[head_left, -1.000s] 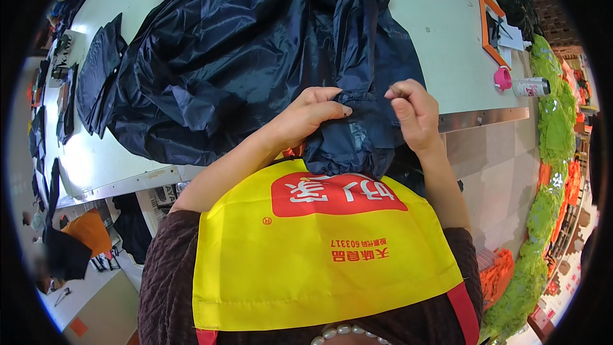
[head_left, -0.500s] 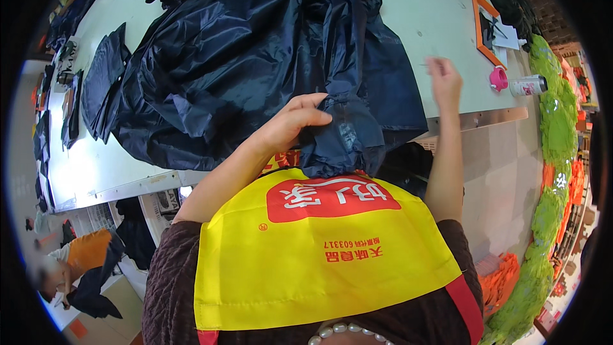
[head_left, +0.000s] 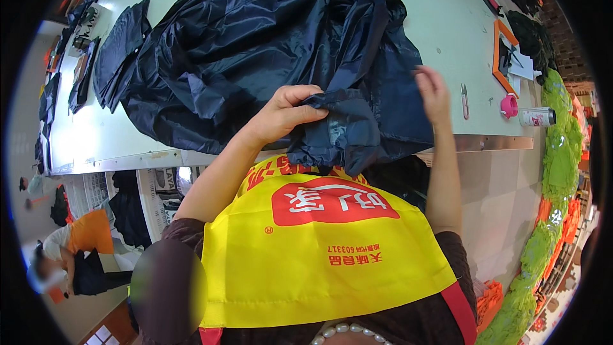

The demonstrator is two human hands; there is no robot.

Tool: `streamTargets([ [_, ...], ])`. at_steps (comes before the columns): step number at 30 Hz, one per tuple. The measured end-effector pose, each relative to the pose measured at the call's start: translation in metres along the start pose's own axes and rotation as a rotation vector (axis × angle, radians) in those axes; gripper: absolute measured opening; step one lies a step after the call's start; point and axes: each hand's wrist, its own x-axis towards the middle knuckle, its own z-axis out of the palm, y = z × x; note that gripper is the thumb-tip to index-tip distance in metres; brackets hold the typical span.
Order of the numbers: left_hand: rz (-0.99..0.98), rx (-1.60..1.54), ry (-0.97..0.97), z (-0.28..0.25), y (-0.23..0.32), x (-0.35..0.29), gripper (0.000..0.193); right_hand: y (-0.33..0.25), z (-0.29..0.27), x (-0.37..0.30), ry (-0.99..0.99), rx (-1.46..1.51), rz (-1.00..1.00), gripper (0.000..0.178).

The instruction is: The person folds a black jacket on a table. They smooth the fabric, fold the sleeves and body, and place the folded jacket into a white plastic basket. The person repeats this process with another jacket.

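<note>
A large, shiny dark navy garment (head_left: pixel 255 45) lies crumpled over the table's front edge. My left hand (head_left: pixel 287 114) is closed on it, pinching a gathered, doubled part of the garment (head_left: pixel 348 124) between thumb and fingers; a paler patch shows on that part. My right hand (head_left: pixel 434 96) hovers at the garment's right edge, its fingers loosely bent and apart with nothing visible in them. Just right of that hand, a small pair of thread snips (head_left: pixel 465 101) lies on the table.
On the white table (head_left: pixel 440 32) are a stack of dark fabric pieces (head_left: pixel 121 51) at left, an orange tray (head_left: pixel 498 57), a pink cap (head_left: pixel 509 106) and a bottle (head_left: pixel 537 117) at right. Green fabric (head_left: pixel 559 140) is heaped beyond. A person (head_left: pixel 60 259) works at lower left.
My right hand has come down and left, toward the garment, and the snips now show beside it. My left hand keeps its pinch, slightly farther left. The whole view has shifted a little.
</note>
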Motion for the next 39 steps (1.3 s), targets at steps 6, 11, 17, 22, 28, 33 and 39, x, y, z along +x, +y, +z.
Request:
streamTargets([
  [6,0.427,0.639,0.057,-0.020,0.013,0.001,0.020,-0.091,0.102,-0.048,-0.486,0.918,0.013,0.056],
  [11,0.473,0.763,0.551,-0.018,-0.003,-0.011,0.035,-0.152,0.109,-0.079,-0.521,0.673,0.139,0.048],
  [17,0.160,0.605,0.572,-0.002,-0.023,-0.044,0.002,-0.119,0.172,-0.053,-0.021,-0.180,-0.035,0.020],
  [22,0.106,0.681,0.326,-0.007,-0.027,-0.073,0.027,-0.126,0.210,-0.040,0.167,-0.246,-0.098,0.014],
  [28,0.367,0.670,0.731,-0.084,-0.020,-0.082,0.017,-0.181,0.214,-0.094,-0.011,-0.027,-0.239,0.022],
  [33,0.333,1.082,0.782,-0.107,-0.022,-0.092,0.015,-0.157,0.215,-0.078,0.170,-0.406,-0.262,0.013],
  [39,0.075,0.882,0.303,-0.040,-0.005,-0.116,0.021,-0.183,0.201,-0.096,0.105,-0.386,-0.303,0.019],
])
